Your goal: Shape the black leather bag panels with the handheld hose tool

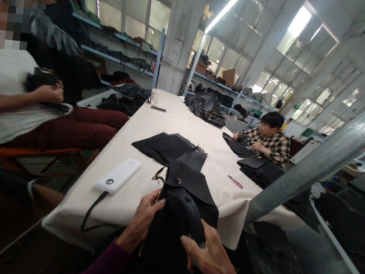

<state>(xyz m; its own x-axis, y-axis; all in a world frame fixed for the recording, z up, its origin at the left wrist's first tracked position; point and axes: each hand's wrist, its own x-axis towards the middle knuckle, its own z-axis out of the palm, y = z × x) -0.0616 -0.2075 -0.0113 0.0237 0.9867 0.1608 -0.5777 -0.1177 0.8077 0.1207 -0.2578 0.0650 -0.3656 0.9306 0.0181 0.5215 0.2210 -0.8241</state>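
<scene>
Right hand (211,251) nearest, I clasp the strap (193,210) arcing away along the bag (168,228) — left hand (145,217) pinches the bag's left edge.

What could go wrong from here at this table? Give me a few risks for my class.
1. The cord runs from the white device towards the left sleeve; a snag might drag the device.
2. The snips lie loose on the table; a reaching hand could get pricked.
3. The left hand holds the black piece partly beyond the table's edge; if that grip loosened, it might slip.
</scene>
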